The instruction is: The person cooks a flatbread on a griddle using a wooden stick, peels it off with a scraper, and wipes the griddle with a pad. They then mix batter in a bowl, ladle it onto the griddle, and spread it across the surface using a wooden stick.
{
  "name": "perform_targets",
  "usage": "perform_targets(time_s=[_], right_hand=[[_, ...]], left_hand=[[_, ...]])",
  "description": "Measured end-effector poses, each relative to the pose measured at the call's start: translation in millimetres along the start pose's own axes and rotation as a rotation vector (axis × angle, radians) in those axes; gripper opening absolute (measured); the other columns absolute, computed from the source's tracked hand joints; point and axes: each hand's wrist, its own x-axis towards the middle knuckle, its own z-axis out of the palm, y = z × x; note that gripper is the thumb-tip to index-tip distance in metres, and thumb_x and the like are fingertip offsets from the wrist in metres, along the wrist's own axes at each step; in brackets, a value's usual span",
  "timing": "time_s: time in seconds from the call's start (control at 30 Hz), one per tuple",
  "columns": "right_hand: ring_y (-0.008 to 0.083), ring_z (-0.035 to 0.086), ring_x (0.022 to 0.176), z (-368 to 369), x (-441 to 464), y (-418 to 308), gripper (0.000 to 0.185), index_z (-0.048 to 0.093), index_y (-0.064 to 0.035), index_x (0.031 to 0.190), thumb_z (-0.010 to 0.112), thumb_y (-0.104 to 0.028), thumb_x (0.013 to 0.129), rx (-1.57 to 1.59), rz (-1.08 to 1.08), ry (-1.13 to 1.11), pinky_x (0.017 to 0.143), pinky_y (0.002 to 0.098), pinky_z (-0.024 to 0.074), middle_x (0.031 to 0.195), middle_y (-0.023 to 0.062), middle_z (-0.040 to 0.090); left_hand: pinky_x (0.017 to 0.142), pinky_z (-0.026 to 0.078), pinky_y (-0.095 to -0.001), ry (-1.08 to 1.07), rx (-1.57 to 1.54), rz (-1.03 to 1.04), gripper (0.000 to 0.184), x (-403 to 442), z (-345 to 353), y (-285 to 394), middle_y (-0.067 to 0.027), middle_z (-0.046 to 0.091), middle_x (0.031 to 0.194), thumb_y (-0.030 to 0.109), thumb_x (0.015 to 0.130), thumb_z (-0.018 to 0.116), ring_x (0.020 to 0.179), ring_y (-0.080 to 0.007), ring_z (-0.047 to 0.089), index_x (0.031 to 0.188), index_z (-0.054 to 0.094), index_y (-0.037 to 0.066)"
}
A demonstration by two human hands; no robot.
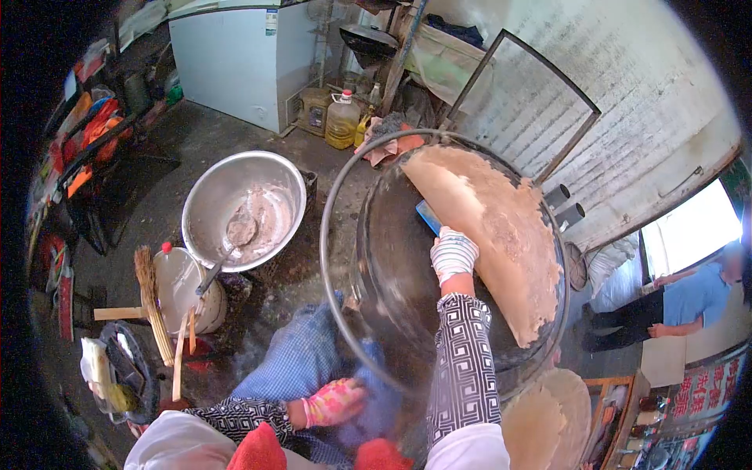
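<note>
My right hand point(454, 254), in a striped white glove, is closed on a blue scraper point(428, 217) at the near edge of a large thin flatbread point(501, 235). The flatbread looks folded over and covers the far right part of a round dark griddle point(399, 266). A metal ring point(325, 254) runs around the griddle. My left hand point(335, 402), in a pink patterned glove, rests low by the blue checked cloth point(294, 352) over my lap; its fingers are blurred.
A metal bowl point(291, 168) with batter and a ladle point(241, 229) stands left, beside a white bucket point(209, 313). More flatbreads point(540, 423) lie lower right. A person point(689, 301) is at the far right. Oil jugs point(342, 121) stand behind.
</note>
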Motion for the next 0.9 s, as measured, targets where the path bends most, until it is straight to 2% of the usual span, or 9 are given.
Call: perform_targets(time_s=[0.23,0.4,0.47,0.53,0.6,0.67,0.73,0.77,0.9], right_hand=[[0.0296,0.064,0.088,4.2,16.6,8.7,0.022,0.064,-0.0089,0.093,0.054,-0.026,0.084,-0.023,0.014,-0.04,0.076,0.0416,0.0487,0.089,0.014,0.066],[0.0299,0.063,0.092,4.9,28.6,22.1,0.024,0.064,-0.0084,0.096,0.053,-0.027,0.085,-0.028,0.043,-0.059,0.079,0.0409,0.0484,0.095,0.0137,0.066],[0.029,0.064,0.093,0.1,31.1,26.8,0.023,0.066,-0.0081,0.097,0.056,-0.015,0.078,-0.006,0.072,-0.045,0.078,0.0397,0.0506,0.098,0.0167,0.065],[0.0299,0.064,0.093,5.9,41.0,36.5,0.024,0.066,-0.0077,0.098,0.053,-0.015,0.079,-0.011,0.073,-0.042,0.079,0.0408,0.0502,0.099,0.0184,0.064],[0.0304,0.058,0.103,10.1,47.6,44.4,0.03,0.063,-0.0065,0.103,0.053,-0.028,0.085,0.004,0.105,-0.054,0.086,0.0418,0.0455,0.108,0.0161,0.062],[0.0308,0.058,0.101,14.1,49.0,49.6,0.029,0.063,-0.0061,0.101,0.053,-0.028,0.084,0.054,0.11,-0.038,0.085,0.0428,0.0452,0.106,0.0159,0.062],[0.0314,0.06,0.096,40.0,59.9,64.4,0.028,0.063,-0.0059,0.097,0.055,-0.028,0.082,-0.178,0.027,0.2,0.085,0.0437,0.045,0.1,0.016,0.064],[0.0313,0.06,0.095,52.5,65.9,76.0,0.027,0.063,-0.0063,0.097,0.055,-0.027,0.082,-0.218,0.033,0.246,0.083,0.0436,0.0452,0.099,0.0159,0.064],[0.0311,0.06,0.089,55.8,66.0,121.8,0.026,0.062,-0.0082,0.1,0.053,-0.025,0.082,-0.124,0.173,0.16,0.079,0.0428,0.046,0.095,0.0154,0.064]], left_hand=[[0.082,0.046,-0.0429,-0.089,0.003,-0.073,0.038,-1.6,0.4,0.1,-0.0193,0.05,0.111,0.022,0.08,0.061,0.1,-0.0361,0.052,0.112,0.052,0.003],[0.082,0.046,-0.0424,-0.063,-0.024,-0.089,0.041,-2.5,0.8,-0.6,-0.0198,0.049,0.111,0.022,0.081,0.06,0.1,-0.0366,0.052,0.116,0.05,0.004],[0.082,0.046,-0.0425,-0.064,-0.016,-0.083,0.04,-0.6,-0.6,1.4,-0.0199,0.049,0.111,0.022,0.082,0.06,0.099,-0.0367,0.052,0.116,0.05,0.004],[0.081,0.046,-0.0425,-0.064,-0.008,-0.076,0.04,0.9,-0.9,3.3,-0.0199,0.049,0.11,0.022,0.082,0.06,0.099,-0.0368,0.052,0.116,0.05,0.004],[0.081,0.046,-0.0436,-0.074,-0.061,-0.071,0.039,2.1,-0.6,4.3,-0.0203,0.049,0.11,0.023,0.083,0.058,0.098,-0.0373,0.052,0.116,0.05,0.004],[0.081,0.046,-0.0436,-0.071,-0.046,-0.067,0.04,2.1,0.7,4.9,-0.0203,0.048,0.111,0.023,0.083,0.058,0.099,-0.0373,0.052,0.117,0.049,0.004],[0.082,0.046,-0.0436,-0.069,-0.033,-0.063,0.04,1.5,4.0,4.2,-0.0204,0.048,0.111,0.024,0.083,0.058,0.099,-0.0374,0.051,0.117,0.049,0.004],[0.082,0.046,-0.0436,-0.078,-0.03,-0.061,0.04,0.4,5.9,2.7,-0.0203,0.048,0.11,0.024,0.083,0.058,0.098,-0.0374,0.051,0.117,0.049,0.004],[0.083,0.046,-0.0438,-0.083,-0.027,-0.073,0.04,-2.0,5.6,4.1,-0.0207,0.049,0.11,0.025,0.084,0.058,0.099,-0.0376,0.051,0.117,0.049,0.005]])
